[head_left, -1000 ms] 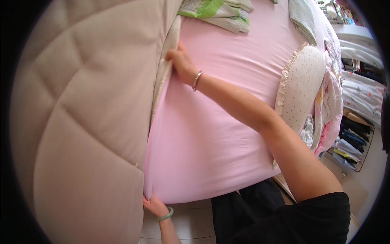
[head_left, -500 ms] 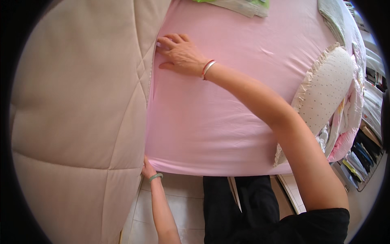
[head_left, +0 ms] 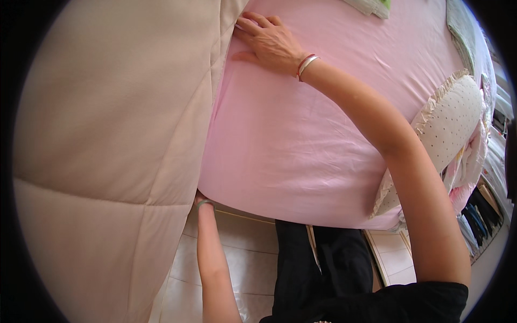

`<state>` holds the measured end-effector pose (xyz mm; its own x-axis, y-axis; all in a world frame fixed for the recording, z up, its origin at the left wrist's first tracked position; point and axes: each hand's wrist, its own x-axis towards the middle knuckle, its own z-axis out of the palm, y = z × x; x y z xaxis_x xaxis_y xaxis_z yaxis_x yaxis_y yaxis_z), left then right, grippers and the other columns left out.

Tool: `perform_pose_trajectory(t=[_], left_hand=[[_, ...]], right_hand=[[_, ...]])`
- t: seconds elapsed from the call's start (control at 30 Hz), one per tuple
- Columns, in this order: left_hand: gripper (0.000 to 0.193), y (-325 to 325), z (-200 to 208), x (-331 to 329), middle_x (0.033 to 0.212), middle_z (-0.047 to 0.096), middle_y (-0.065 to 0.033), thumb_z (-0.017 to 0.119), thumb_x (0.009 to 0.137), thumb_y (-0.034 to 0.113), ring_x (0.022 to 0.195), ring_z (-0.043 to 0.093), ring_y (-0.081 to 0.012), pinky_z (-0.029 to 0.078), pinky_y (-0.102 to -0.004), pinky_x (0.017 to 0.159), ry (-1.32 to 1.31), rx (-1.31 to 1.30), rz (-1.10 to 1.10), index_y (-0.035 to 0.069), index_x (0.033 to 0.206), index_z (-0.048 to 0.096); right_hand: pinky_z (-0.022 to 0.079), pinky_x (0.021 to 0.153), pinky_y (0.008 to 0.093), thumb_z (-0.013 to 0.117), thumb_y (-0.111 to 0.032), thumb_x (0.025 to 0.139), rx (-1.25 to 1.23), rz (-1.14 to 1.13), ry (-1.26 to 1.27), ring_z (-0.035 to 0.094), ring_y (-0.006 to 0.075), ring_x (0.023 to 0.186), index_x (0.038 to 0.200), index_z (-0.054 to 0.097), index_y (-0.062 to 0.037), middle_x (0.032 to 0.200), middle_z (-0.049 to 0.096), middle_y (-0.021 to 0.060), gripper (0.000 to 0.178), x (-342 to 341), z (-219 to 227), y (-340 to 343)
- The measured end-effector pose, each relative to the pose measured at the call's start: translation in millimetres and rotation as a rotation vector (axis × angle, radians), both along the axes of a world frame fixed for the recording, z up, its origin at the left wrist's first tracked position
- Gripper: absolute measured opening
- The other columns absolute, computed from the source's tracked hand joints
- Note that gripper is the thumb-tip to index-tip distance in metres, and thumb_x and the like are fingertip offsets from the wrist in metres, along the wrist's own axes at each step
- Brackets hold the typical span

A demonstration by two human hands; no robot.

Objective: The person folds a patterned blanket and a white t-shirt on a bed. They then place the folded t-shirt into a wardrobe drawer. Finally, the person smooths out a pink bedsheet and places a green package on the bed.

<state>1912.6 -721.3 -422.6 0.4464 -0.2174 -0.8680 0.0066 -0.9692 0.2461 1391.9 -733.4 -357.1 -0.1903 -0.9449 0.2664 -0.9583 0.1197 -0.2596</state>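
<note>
Pale tiled floor (head_left: 242, 242) below, clothes shelves (head_left: 482, 215) at right, bright daylight.

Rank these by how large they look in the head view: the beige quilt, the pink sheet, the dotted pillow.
1. beige quilt, though it is nearest to the camera, which enlarges it
2. pink sheet
3. dotted pillow, clearly smallest

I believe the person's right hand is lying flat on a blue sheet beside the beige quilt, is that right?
Not quite: in the head view the sheet is pink, not blue. The rest holds: the right hand lies flat on it, right beside the beige quilt.
</note>
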Motion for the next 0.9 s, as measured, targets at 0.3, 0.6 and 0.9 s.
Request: perform_pose_trajectory(t=[0.3, 0.6, 0.9], left_hand=[[0.033, 31.6, 16.2, 1.1, 0.115, 0.06, -0.0048, 0.053, 0.094, 0.026, 0.112, 0.053, -0.0201, 0.045, -0.0332, 0.092, 0.183, -0.149, -0.147, 0.009, 0.121, 0.054], [0.058, 27.1, 114.0, -274.4, 0.15, 0.027, -0.0203, 0.049, 0.096, 0.023, 0.139, 0.023, -0.0356, 0.018, -0.046, 0.114, -0.23, -1.029, -1.94, -0.001, 0.144, 0.028], [0.071, -20.4, 72.2, -340.8, 0.146, 0.033, -0.0232, 0.054, 0.092, 0.037, 0.134, 0.032, -0.0382, 0.026, -0.0456, 0.11, -0.481, -1.118, -1.784, -0.003, 0.144, 0.027]], right_hand=[[0.036, 0.088, 0.0385, 0.051, -0.042, 0.092, 0.088, -0.116, 0.063, 0.045, 0.0183, 0.11, 0.111, 0.064, -0.013, 0.116, 0.052, -0.0032, 0.037, 16.2, 3.9, -21.1], [0.033, 0.097, 0.0359, 0.054, -0.04, 0.09, -0.01, -0.083, 0.027, 0.039, 0.0203, 0.123, 0.122, 0.058, -0.01, 0.132, 0.047, -0.0005, 0.044, 12.2, 0.4, -7.9], [0.036, 0.095, 0.0343, 0.053, -0.04, 0.09, 0.079, 0.049, 0.089, 0.039, 0.019, 0.126, 0.129, 0.054, -0.0102, 0.137, 0.047, 0.0011, 0.049, -14.2, -2.7, 1.5]])
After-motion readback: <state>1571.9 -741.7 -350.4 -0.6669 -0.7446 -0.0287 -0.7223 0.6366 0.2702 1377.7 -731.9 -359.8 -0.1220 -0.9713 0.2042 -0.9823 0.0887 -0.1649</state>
